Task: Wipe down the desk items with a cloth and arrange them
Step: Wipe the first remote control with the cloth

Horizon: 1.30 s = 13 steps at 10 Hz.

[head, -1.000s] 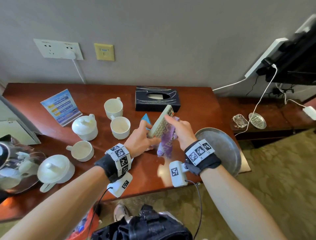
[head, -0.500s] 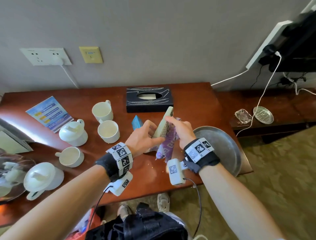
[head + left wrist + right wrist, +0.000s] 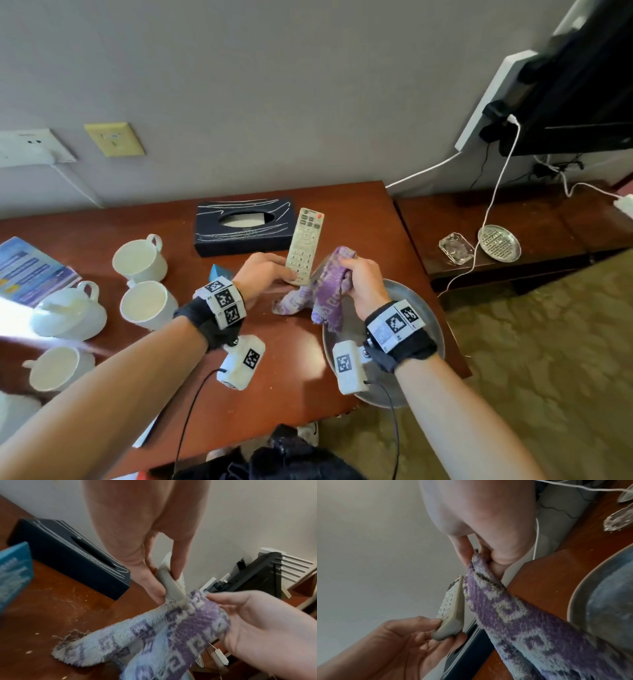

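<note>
My left hand (image 3: 263, 274) pinches the lower end of a beige remote control (image 3: 305, 245), held above the desk with its buttons facing me. The remote (image 3: 171, 582) shows edge-on between thumb and fingers in the left wrist view, and the remote (image 3: 453, 609) stands beside the cloth in the right wrist view. My right hand (image 3: 363, 277) grips a purple patterned cloth (image 3: 329, 291) just right of the remote; its tail drapes onto the desk. The cloth (image 3: 154, 635) touches the remote's lower end. The cloth (image 3: 513, 615) hangs from my curled fingers.
On the wooden desk (image 3: 274, 377) stand a dark tissue box (image 3: 245, 228), several white cups (image 3: 140, 260), lidded white pots (image 3: 68, 311), a blue leaflet (image 3: 27, 270) and a small blue box (image 3: 219, 272). A round metal tray (image 3: 424, 346) lies under my right wrist. White cables cross the lower side table (image 3: 548, 219).
The remote has turned from edge-on to face up, buttons toward me. My right hand with the cloth has come off the remote and sits to its right.
</note>
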Each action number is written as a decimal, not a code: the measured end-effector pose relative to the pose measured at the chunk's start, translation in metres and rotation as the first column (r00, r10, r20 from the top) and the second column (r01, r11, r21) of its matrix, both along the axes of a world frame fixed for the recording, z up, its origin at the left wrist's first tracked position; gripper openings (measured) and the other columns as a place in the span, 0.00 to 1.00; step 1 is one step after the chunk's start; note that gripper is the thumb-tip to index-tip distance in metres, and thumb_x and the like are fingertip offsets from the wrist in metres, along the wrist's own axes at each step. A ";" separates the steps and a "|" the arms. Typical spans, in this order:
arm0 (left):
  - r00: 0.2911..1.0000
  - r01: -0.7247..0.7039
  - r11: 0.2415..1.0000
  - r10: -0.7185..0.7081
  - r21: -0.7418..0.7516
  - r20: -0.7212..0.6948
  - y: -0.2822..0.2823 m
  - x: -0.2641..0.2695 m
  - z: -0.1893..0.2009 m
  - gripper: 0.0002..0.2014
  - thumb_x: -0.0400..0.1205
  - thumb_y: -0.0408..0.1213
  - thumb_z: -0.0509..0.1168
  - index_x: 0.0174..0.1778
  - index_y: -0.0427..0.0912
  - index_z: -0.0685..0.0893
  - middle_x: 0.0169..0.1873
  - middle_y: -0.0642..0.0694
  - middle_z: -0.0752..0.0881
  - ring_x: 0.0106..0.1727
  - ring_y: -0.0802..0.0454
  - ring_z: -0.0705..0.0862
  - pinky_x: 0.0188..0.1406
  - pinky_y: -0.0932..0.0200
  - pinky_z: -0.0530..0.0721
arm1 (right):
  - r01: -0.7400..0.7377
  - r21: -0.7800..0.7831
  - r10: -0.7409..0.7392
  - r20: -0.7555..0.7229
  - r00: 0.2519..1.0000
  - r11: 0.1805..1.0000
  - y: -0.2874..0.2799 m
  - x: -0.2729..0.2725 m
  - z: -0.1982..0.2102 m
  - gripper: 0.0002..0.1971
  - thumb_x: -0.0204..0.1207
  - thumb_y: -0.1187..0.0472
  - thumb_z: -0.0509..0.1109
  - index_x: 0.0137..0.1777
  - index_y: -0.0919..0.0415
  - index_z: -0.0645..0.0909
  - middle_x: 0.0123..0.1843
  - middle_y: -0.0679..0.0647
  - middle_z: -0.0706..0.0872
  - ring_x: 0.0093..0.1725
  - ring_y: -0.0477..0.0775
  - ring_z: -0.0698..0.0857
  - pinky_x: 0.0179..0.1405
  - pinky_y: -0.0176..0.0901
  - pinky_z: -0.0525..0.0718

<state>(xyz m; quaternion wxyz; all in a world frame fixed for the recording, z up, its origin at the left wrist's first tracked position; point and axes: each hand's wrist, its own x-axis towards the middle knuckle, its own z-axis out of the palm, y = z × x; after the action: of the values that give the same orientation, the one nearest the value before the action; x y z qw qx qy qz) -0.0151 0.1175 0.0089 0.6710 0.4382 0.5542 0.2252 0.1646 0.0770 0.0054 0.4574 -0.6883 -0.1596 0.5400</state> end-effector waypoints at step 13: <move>0.776 0.235 0.967 -0.250 -0.104 -0.579 0.169 0.228 -0.143 0.18 0.76 0.43 0.79 0.55 0.35 0.87 0.50 0.41 0.91 0.48 0.42 0.92 0.45 0.50 0.92 | 0.180 -0.175 -0.167 0.088 0.982 0.968 0.049 0.171 -0.102 0.11 0.84 0.69 0.64 0.51 0.58 0.87 0.48 0.57 0.91 0.51 0.57 0.89 0.61 0.57 0.85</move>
<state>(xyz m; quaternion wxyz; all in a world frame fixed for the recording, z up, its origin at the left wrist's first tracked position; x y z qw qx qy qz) 0.2131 0.2865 -0.1342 0.4957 0.5451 0.6759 -0.0166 0.3355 0.1259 -0.0966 0.4321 -0.7575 -0.0653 0.4850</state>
